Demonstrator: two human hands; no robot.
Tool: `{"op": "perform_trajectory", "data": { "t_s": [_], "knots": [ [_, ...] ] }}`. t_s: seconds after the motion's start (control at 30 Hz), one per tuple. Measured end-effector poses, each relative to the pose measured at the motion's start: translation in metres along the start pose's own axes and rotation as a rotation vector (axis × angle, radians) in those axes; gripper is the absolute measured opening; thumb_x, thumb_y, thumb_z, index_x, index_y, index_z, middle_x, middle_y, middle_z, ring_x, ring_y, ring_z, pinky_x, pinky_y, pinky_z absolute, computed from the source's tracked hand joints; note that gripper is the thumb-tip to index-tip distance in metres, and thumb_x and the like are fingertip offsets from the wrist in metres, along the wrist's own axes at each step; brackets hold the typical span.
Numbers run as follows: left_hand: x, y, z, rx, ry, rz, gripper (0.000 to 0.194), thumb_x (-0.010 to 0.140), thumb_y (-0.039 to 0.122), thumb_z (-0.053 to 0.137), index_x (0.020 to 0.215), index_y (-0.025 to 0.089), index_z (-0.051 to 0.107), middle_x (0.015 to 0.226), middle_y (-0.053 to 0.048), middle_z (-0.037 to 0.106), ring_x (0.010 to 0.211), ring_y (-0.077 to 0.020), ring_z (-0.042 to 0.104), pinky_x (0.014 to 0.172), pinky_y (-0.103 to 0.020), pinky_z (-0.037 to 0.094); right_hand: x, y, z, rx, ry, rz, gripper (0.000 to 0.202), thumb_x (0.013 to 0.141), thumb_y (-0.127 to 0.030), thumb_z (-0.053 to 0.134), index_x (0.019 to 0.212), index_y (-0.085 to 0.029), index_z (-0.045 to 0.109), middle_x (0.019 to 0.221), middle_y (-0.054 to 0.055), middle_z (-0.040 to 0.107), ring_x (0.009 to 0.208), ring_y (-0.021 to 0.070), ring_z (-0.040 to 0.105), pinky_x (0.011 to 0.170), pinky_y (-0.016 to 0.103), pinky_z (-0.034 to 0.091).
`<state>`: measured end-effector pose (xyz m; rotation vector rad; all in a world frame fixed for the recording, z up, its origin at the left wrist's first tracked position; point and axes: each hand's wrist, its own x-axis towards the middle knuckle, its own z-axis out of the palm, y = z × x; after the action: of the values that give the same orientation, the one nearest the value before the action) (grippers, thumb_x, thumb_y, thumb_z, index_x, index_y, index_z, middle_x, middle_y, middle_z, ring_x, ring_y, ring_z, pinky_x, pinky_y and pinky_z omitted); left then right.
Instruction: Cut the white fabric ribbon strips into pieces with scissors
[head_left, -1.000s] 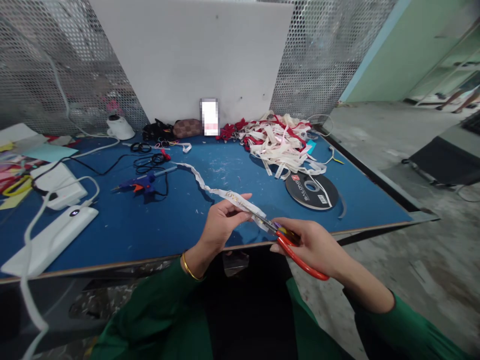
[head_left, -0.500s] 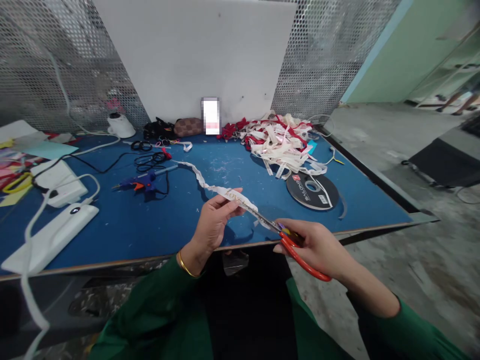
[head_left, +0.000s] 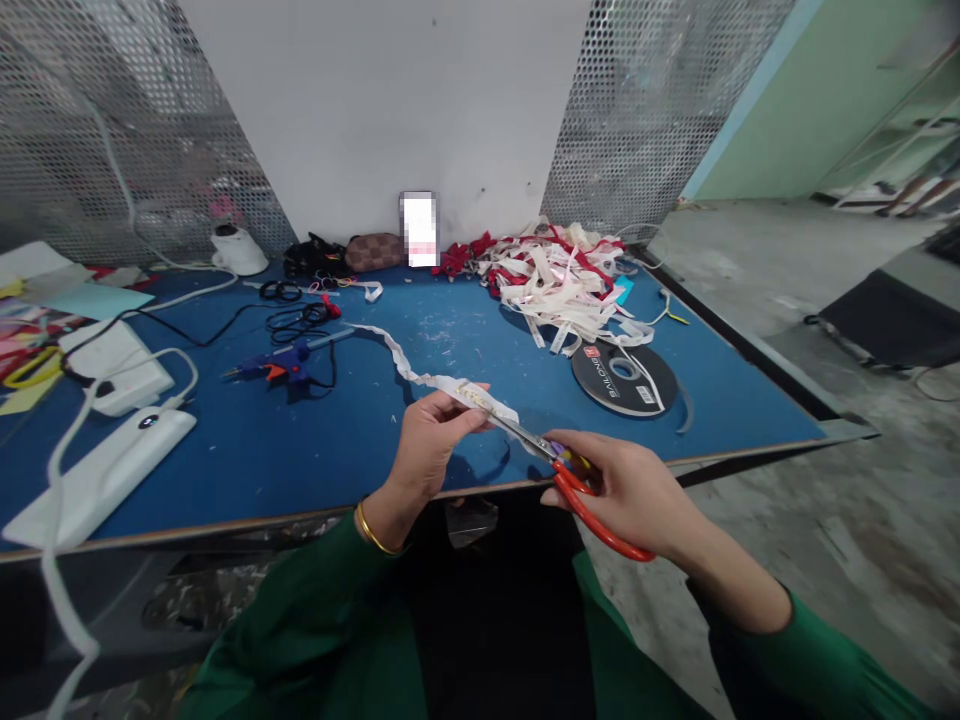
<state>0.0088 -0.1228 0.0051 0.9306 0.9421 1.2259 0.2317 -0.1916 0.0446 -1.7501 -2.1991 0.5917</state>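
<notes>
Between thumb and fingers, my left hand pinches a white ribbon with gold-coloured printing. The ribbon's far end trails back across the blue tabletop toward the glue gun. My right hand is wrapped round the red handles of a pair of scissors. The scissor blades point left and lie along the ribbon, close to my left fingertips. Something small, purple and yellow, shows by my right fingers; I cannot make out what it is. Some of the ribbon's near end is hidden behind the blades.
A blue glue gun lies left of the ribbon. At the back right is a heap of white and red ribbons, with a black reel before it. A white power strip and cables occupy the left. A lit phone stands behind.
The scissors and my right hand have shifted slightly left and up, the blades reaching further along the ribbon. My left hand keeps its pinch, its thumb slightly further right.
</notes>
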Motion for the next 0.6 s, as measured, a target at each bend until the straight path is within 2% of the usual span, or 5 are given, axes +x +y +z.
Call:
{"op": "perform_trajectory", "data": {
  "t_s": [0.13,0.3,0.47,0.6],
  "knots": [
    [-0.0022,0.0003,0.0031,0.001,-0.006,-0.007,0.034,0.065,0.024,0.087,0.097,0.016,0.081,0.09,-0.007,0.079,0.076,-0.0174,0.07,0.076,-0.034,0.062,0.0018,-0.0018,-0.0012,0.003,-0.01,0.002,0.053,0.081,-0.052,0.07,0.126,-0.023,0.068,0.093,0.006,0.077,0.074,0.0213,0.069,0.063,0.03,0.047],
    [-0.0032,0.0023,0.003,-0.004,-0.006,0.015,0.03,0.065,0.023,0.087,0.093,0.017,0.081,0.108,-0.009,0.078,0.078,-0.0164,0.069,0.075,-0.033,0.062,0.0009,0.0006,-0.0012,0.072,-0.044,0.017,0.05,0.083,-0.054,0.07,0.123,-0.024,0.07,0.088,0.003,0.076,0.073,0.0199,0.068,0.064,0.028,0.047],
    [-0.0033,0.0032,0.0031,-0.011,-0.001,0.008,0.033,0.064,0.023,0.087,0.097,0.017,0.081,0.094,-0.007,0.079,0.076,-0.0158,0.068,0.073,-0.032,0.062,-0.0016,0.0044,-0.0014,0.084,-0.042,-0.026,0.046,0.086,-0.053,0.067,0.12,-0.024,0.071,0.086,0.003,0.075,0.072,0.0189,0.067,0.064,0.027,0.046],
    [-0.0043,0.0026,0.0047,-0.013,-0.015,-0.001,0.034,0.065,0.021,0.087,0.098,0.017,0.081,0.091,-0.006,0.078,0.075,-0.0148,0.068,0.073,-0.03,0.062,-0.0021,0.0025,-0.0024,0.054,-0.053,-0.018,0.045,0.085,-0.051,0.067,0.12,-0.023,0.07,0.088,0.004,0.075,0.074,0.0197,0.067,0.064,0.028,0.045]
  ]
}}
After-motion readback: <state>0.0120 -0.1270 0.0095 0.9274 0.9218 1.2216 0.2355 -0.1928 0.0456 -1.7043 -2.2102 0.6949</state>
